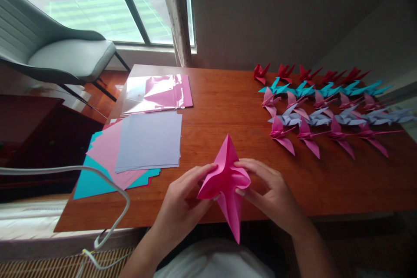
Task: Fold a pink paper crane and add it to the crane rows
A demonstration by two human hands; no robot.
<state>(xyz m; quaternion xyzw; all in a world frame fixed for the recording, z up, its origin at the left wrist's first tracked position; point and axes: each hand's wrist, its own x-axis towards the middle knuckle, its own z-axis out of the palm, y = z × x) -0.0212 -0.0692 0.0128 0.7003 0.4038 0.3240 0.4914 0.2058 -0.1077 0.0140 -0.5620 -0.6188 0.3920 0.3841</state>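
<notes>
Both my hands hold a half-folded pink origami paper [227, 178] just above the near edge of the wooden table [228, 108]. My left hand [182, 202] pinches its left side with thumb and fingers closed on the fold. On the right side, my right hand [270, 191] grips it, fingers curled over the top flap. The paper has a long point up and another pointing down toward me.
Rows of finished paper cranes [322, 108] in red, teal, pink and lavender fill the table's right side. A stack of coloured paper sheets [137, 147] and a shiny plastic wrapper [156, 93] lie at left. A grey chair [61, 52] stands by the window; a white cable [107, 191] crosses the lower left.
</notes>
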